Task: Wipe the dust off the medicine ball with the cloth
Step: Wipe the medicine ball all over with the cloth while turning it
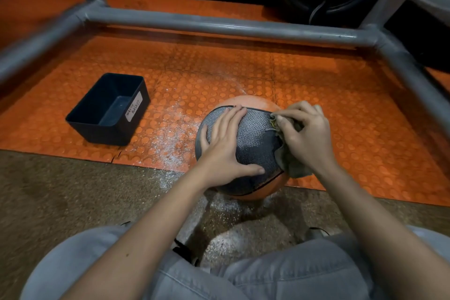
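Left hand: flat on top of the medicine ball, fingers straight and slightly spread, thumb splayed toward the near side. It presses, it doesn't grip.

Right hand: fingers curled, clenched round a bunched grey-green cloth. It holds the cloth against the ball's upper right side. The fingertips sit right at the seam where the grey panel meets the orange one. The rest of the cloth hangs down the ball's right flank under the palm.

Ball: grey textured panel facing up, orange panels at the far and near sides, black seam lines. It sits at the near edge of the orange studded mat, partly over the line where the mat meets the speckled brown floor, straight ahead of the person's knees in grey jeans.

White dust: scattered on the mat to the left of the ball, with more on the floor just in front of it. A pale dusty patch shows on the ball's far orange panel.

Black rectangular bin: on the mat to the ball's left, apart from it, open side up. A white label on its right wall reads "WASTE BASKET".

Grey metal tube frame: a rail crosses beyond the mat, and side rails run toward the camera at left and right.
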{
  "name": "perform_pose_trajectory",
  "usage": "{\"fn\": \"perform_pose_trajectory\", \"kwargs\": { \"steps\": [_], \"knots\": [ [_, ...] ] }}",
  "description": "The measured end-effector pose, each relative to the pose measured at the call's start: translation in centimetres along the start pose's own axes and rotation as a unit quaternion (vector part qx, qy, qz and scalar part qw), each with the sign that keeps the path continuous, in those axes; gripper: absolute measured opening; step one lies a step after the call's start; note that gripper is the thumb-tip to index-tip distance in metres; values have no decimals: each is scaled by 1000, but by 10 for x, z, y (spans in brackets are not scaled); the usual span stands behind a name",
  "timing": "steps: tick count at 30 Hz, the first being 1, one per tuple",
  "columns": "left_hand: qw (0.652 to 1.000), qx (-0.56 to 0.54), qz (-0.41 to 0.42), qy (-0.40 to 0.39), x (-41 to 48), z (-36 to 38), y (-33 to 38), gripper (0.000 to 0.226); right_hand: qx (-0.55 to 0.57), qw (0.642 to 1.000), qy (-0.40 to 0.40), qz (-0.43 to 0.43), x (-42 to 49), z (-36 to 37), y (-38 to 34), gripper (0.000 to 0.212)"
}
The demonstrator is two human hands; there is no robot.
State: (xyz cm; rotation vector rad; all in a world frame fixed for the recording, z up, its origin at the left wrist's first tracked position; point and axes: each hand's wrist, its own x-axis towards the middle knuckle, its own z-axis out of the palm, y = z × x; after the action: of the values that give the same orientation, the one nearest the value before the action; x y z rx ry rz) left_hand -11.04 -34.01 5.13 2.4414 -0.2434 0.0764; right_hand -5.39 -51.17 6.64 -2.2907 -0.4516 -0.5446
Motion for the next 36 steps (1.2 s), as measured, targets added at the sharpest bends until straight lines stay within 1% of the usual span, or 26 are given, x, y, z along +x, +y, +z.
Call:
{"fn": "perform_pose_trajectory", "kwargs": {
  "steps": [1, 2, 6, 7, 10, 11, 14, 16, 17, 21, 23, 26, 27, 30, 31, 32, 33, 36],
  "knots": [
    [1000, -3, 0, 3, 1, 1, 1, 113, -5, 1000, 3, -1, -3, 0, -1, 21],
    [1000, -7, -2, 7, 2, 1, 0, 113, -15, 1000, 5, -21, -11, 1, -4, 21],
    [1000, -14, -2, 6, 2, -1, -2, 109, -55, 986, -16, -157, -46, 5, -25, 17],
    [1000, -16, 0, 4, 1, -2, -4, 108, -60, 983, -18, -172, -50, 6, -28, 16],
    [1000, -13, 8, 5, 0, -1, -5, 112, -52, 987, -17, -154, -44, 4, -23, 18],
    [1000, -9, 7, 7, 0, -2, -4, 113, -46, 990, -12, -133, -37, 4, -18, 19],
    [1000, -7, -1, -5, 1, -2, -1, 114, 5, 1000, 4, -18, -6, 0, 1, 18],
    [1000, -5, -3, -8, 1, -2, 0, 113, 19, 1000, 10, 16, -1, -1, 3, 17],
    [1000, -6, -5, -6, 1, -2, 1, 113, 8, 1000, 8, 8, -6, -1, 1, 18],
    [1000, -18, -2, 5, 2, -2, -2, 116, -45, 990, -21, -129, -44, 4, -25, 19],
    [1000, -23, 7, 13, 2, -2, -5, 113, -61, 984, -32, -164, -52, 6, -32, 17],
    [1000, -19, 7, 17, 1, 0, -8, 116, -62, 987, -26, -149, -40, 3, -24, 18],
    [1000, -15, 6, 17, 0, -1, -7, 117, -56, 990, -21, -124, -32, 3, -19, 20],
    [1000, -4, 0, 1, 1, -2, -3, 117, -10, 1000, 1, -7, -5, 0, -4, 20],
    [1000, -4, -3, -4, 1, -2, -1, 115, -2, 1000, 7, 12, -3, -1, -3, 19],
    [1000, -4, -5, -6, 1, -2, -1, 115, -5, 1000, 8, 13, -6, -1, -4, 18],
    [1000, -5, -4, -5, 1, -1, -1, 116, -15, 1000, 5, -6, -13, -2, -7, 18],
    [1000, -14, 1, 13, 2, 0, -2, 117, -54, 992, -22, -113, -45, 2, -26, 18]
  ]
}}
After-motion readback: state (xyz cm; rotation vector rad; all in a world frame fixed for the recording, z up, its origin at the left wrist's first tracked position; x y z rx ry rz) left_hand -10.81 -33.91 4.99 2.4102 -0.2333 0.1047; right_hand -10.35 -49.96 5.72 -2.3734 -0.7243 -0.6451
